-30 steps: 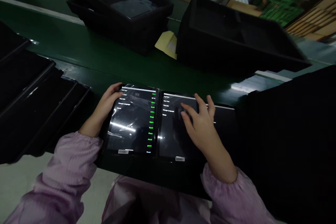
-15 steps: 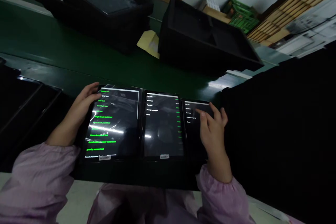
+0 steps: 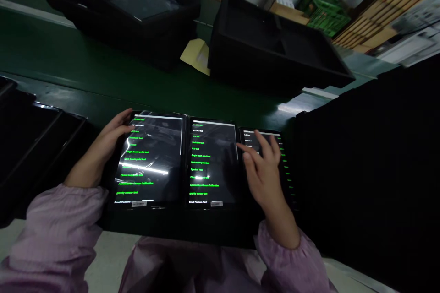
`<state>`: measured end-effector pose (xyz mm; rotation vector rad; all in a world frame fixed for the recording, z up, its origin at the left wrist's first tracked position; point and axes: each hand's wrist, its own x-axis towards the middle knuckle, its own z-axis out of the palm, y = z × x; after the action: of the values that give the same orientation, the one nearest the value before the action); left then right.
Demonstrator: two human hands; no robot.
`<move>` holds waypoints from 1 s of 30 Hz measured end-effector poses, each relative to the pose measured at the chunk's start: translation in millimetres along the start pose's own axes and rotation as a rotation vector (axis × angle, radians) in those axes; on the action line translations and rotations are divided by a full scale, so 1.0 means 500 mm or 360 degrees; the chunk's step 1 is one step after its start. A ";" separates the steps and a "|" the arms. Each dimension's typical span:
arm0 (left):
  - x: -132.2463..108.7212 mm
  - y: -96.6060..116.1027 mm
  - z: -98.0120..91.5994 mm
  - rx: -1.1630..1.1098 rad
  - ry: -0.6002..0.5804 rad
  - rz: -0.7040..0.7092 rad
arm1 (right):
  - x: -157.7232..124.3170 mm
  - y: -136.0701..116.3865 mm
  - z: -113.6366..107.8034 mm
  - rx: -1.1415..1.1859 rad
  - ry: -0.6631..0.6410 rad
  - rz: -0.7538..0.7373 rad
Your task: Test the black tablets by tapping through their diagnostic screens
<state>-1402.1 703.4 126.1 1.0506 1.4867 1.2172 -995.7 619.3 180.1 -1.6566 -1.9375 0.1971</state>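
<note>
The left tablet (image 3: 156, 146), middle tablet (image 3: 218, 183) and right tablet (image 3: 286, 169) lie side by side, screens lit, on the work surface (image 3: 192, 229). The left hand (image 3: 108, 139) grips the left tablet's upper left edge, thumb uppermost. The right hand (image 3: 264, 174) is open above the right tablet, index finger at the middle tablet's edge — contact indeterminate from here.

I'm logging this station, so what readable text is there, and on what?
On the left tablet and middle tablet:
"RF CALI test"
"Backlight test"
"Single touch point test"
"Acceleration Sensor Calibration"
"gravity sensor test"
Clear only on the middle tablet:
"RTC test"
"LCD test"
"Speaker Test"
On the right tablet:
"Full Test"
Other entries are cut off, hidden, blurred or under glare; the sticker labels are too small to read.
</note>
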 end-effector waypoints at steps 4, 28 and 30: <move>-0.012 0.024 0.003 -0.0018 -0.0057 -0.0117 | 0.015 -0.041 0.036 0.0066 -0.0214 -0.0147; -0.001 0.015 -0.017 0.0024 -0.0111 -0.0183 | -0.048 0.098 -0.031 -0.0122 0.0155 0.0301; -0.001 0.025 -0.013 -0.0122 0.0008 -0.0249 | -0.049 0.100 -0.025 -0.0099 0.0088 0.0280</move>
<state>-1407.4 703.4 139.0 0.8644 1.4852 1.1574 -945.1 604.2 159.0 -1.8547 -1.7742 0.1587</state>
